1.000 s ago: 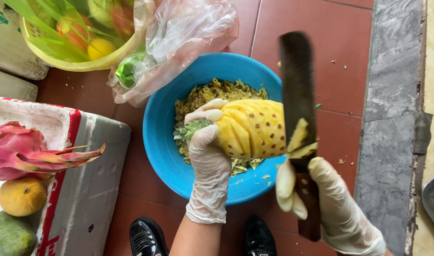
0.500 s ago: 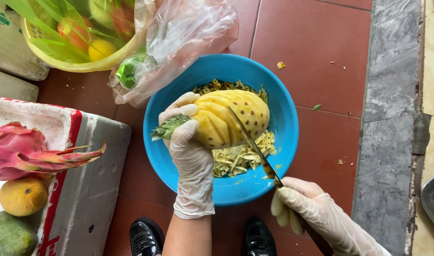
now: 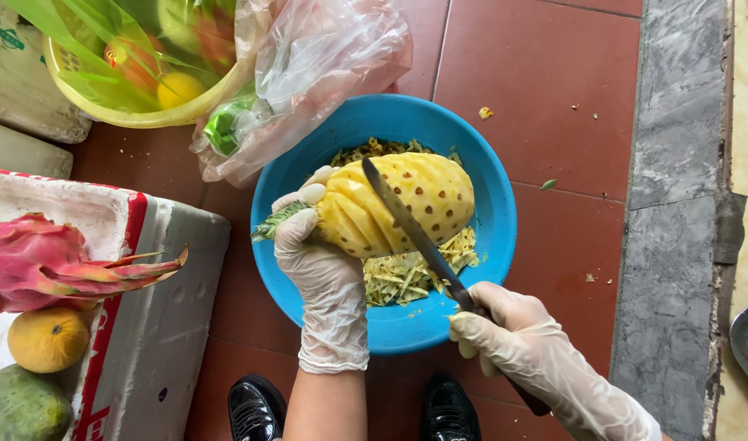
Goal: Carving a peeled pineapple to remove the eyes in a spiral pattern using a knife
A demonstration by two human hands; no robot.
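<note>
Red-tiled floor (image 3: pixel 545 73) with grey stone kerb (image 3: pixel 676 163). Blue basin (image 3: pixel 496 245) holds peelings; above it, left hand (image 3: pixel 321 261) grips peeled pineapple (image 3: pixel 423 200), right hand (image 3: pixel 504 335) clenches knife (image 3: pixel 406 224) laid across it.

Glossy blue plastic basin (image 3: pixel 488 171), dark metal knife blade (image 3: pixel 406 224), thin translucent gloves (image 3: pixel 329 286)

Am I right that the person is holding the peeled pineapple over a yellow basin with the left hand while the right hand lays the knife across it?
Not quite: the basin under the peeled pineapple is blue, as the head view shows. The rest holds: the left hand grips the pineapple and the right hand lays the knife across it.
</note>
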